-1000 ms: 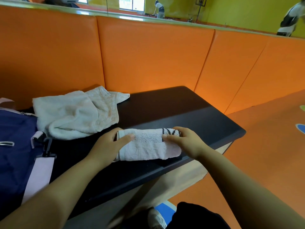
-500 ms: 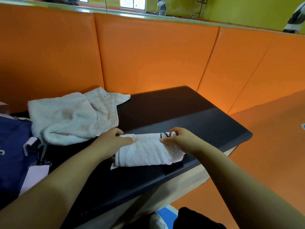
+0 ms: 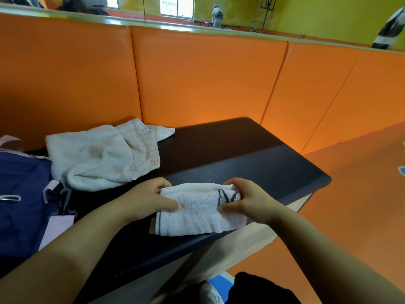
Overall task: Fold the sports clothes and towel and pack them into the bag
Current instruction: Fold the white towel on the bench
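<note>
Both hands grip the folded towel (image 3: 197, 212).
Soft and light; hold its two ends, right of the bag (image 3: 22, 194).

Black marks on the folded towel (image 3: 197, 210) — perhaps lettering — too crumpled to read.

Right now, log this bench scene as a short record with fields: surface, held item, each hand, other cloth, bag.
surface: black bench top against orange wall pads
held item: small folded white towel with black stripes, at the bench's front edge
left hand: grips the towel's left end
right hand: grips the striped right end
other cloth: crumpled white clothes, unfolded, at bench rear left
bag: navy bag with pale pink straps, far left
</note>
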Tool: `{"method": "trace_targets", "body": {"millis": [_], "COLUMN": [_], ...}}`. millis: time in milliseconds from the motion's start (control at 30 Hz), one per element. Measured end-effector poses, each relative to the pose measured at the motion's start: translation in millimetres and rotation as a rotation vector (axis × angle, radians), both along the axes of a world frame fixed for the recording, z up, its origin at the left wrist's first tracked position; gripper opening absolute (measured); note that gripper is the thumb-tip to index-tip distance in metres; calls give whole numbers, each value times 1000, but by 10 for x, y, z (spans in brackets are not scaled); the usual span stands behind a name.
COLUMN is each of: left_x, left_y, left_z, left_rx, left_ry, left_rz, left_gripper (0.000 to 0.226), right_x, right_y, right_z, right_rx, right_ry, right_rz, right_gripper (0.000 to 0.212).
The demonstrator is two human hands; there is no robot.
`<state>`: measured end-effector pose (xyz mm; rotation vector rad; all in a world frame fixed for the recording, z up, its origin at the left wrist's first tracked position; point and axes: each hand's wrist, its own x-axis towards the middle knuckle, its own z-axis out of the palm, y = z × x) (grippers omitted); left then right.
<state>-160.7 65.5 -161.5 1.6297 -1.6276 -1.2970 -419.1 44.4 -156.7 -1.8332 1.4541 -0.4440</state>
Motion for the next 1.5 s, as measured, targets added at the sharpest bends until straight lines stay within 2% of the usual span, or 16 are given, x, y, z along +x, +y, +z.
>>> {"method": "trace_targets", "body": {"millis": [100,233,400,467,533,633,733,867,967,1100,1333,1400,1500], "left_x": [23,0,-53,-45,-20,64,223,503,764,1213,1971,2218,2580], "left_y": [110,235,411,495,564,674,783,973,1166,1457,2028,2176,2379], "left_z": [-14,-31,-96,-90,-67,29,175,349,475,574,784,806,820], "left_rx": [-24,-58,-235,-325,-406,-552,-665,-750,-789,-768,-679,-669,-689], "left_ry": [26,66,44,-15,-53,-119,-223,-267,-279,-353,-292,-281,-321], "left_rz": [-54,-102,-55,-48,-51,-59,-96,-91,-28,88,327,446,614], "left_gripper": [44,47,52,54,51,46,41,39,37,53,80,73,36], "right_x": [-26,-65,-116,-110,-64,66,225,508,784,1246,2171,2413,2731], "right_y": [151,289,432,492,549,635,671,722,758,814,994,1030,1044], "right_z": [-20,-47,-121,-97,-56,25,124,289,390,513,771,860,998], "right_rx": [-100,-240,-331,-339,-392,-562,-649,-732,-790,-824,-884,-859,-826], "right_ry": [12,40,67,102,226,430,535,565,517,394,244,222,192], "right_rz": [14,63,78,108,164,215,244,362,460,517,593,595,568], "right_gripper": [46,48,58,74,93,111,126,117,110,85,85,83,82]}}
